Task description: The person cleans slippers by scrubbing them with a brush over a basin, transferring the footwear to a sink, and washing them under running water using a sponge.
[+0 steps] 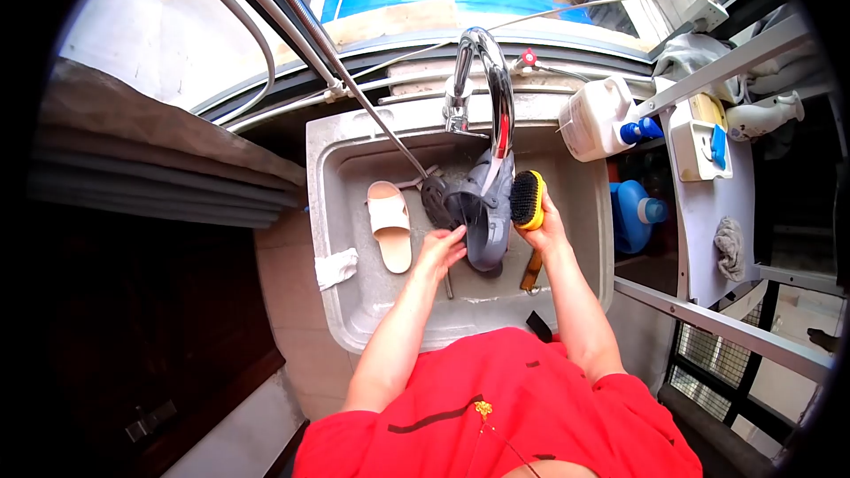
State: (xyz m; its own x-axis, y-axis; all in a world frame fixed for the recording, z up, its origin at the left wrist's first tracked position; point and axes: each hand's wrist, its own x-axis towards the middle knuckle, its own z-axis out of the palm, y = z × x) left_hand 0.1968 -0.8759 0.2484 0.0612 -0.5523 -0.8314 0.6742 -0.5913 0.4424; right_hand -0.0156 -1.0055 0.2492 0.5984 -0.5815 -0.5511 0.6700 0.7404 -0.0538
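Note:
Over the sink (354, 319), a dark grey clog (492, 243) is tilted under the tap, with a stream of water running into it. My left hand (440, 252) is closed at the clog's left edge, with its fingers at the opening. In my right hand (547, 228) is a scrubbing brush (529, 200) with a yellow back and black bristles. The bristles face the clog's right side, close to it; whether they touch, I cannot tell. A second dark shoe (434, 201) lies behind my left hand, partly hidden. A pale slide sandal (390, 221) rests farther left.
The chrome tap (503, 97) arches over the basin. A brown-handled tool (531, 273) lies in the sink near my right wrist. A white cloth (336, 268) hangs on the left rim. A white jug (595, 119) and a blue bottle (630, 217) stand at the right.

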